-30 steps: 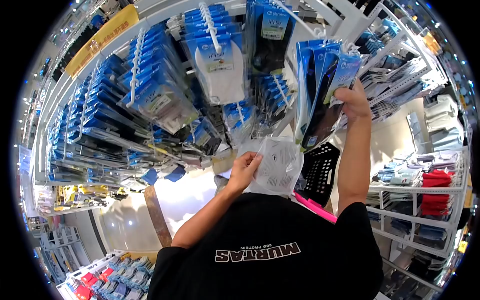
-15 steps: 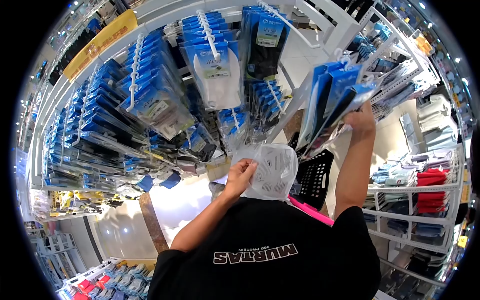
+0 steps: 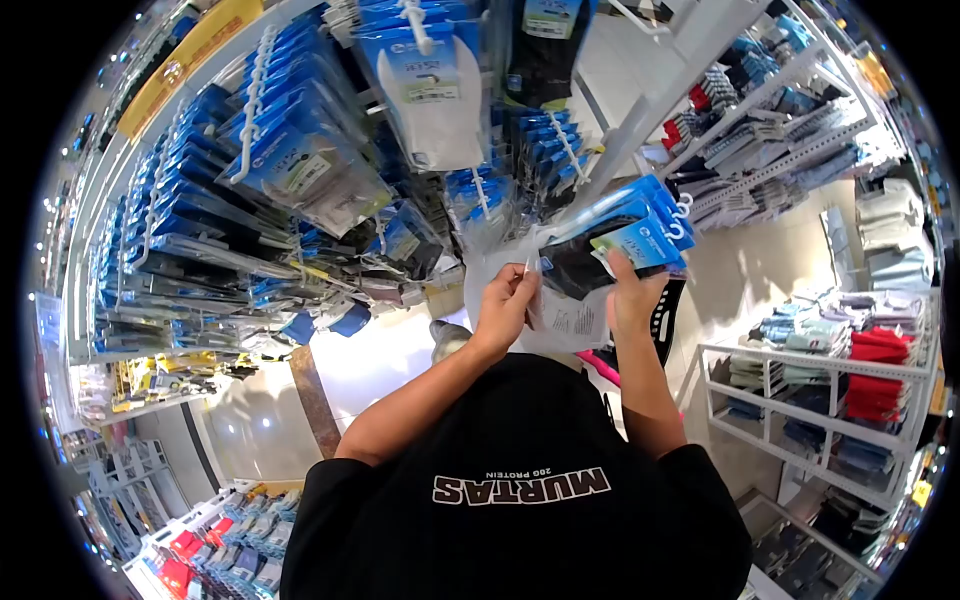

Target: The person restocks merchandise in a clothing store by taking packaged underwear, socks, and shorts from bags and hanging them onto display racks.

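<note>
My left hand (image 3: 505, 308) pinches the edge of a translucent plastic bag (image 3: 484, 266) in front of my body. In my right hand (image 3: 635, 295) is a bunch of blue-headed packs (image 3: 652, 232), with dark fabric inside clear wrapping. White hanger hooks stick out from their right end. The packs lie tilted over the bag, their left ends close to my left fingers; I cannot tell whether they are inside it. Printed text shows on the bag's lower part below them.
Many similar packs (image 3: 300, 170) hang on white hooks at the left and ahead, including a white one (image 3: 430, 105). A black basket (image 3: 668, 312) with a pink handle (image 3: 600, 368) is partly hidden below my right hand. Folded clothes fill a white rack (image 3: 820, 375) at right.
My right hand has brought the packs from the upper right down and left to the bag. My left hand keeps its hold on the bag, slightly higher and further right.
</note>
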The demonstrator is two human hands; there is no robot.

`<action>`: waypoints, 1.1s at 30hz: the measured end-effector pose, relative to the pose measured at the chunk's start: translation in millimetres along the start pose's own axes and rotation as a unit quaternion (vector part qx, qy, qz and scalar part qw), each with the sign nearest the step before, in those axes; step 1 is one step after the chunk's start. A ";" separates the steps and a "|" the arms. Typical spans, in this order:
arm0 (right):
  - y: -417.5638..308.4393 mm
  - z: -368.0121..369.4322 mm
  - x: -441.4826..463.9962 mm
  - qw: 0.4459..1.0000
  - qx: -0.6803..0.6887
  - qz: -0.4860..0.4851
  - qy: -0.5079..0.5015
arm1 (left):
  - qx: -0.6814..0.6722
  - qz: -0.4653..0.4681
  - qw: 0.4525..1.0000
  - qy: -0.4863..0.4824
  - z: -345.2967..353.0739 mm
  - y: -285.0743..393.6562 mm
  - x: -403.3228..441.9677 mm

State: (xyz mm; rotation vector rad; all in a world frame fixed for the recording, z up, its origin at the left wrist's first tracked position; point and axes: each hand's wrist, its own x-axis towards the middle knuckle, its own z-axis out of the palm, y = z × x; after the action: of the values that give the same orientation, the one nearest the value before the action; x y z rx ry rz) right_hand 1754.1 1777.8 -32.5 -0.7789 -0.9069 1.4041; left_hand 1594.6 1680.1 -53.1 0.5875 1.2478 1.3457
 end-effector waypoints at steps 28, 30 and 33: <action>29.4 -45.5 -58.0 0.953 -0.212 0.166 -0.135 | -0.104 0.002 0.994 -0.028 18.9 -14.7 -2.4; 32.0 -55.4 -57.3 0.948 -0.212 0.187 -0.147 | -0.079 0.006 0.997 -0.024 21.9 -13.3 -2.7; 40.1 -73.0 -47.5 0.920 -0.256 0.197 -0.221 | 0.018 0.036 0.999 -0.026 25.2 -10.5 -3.6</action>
State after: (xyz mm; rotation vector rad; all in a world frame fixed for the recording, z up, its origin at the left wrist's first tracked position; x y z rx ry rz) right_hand 1801.8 1737.0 -105.0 -1.1003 -1.5764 1.7619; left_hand 1622.0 1682.8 -53.5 0.6932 1.2210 1.3623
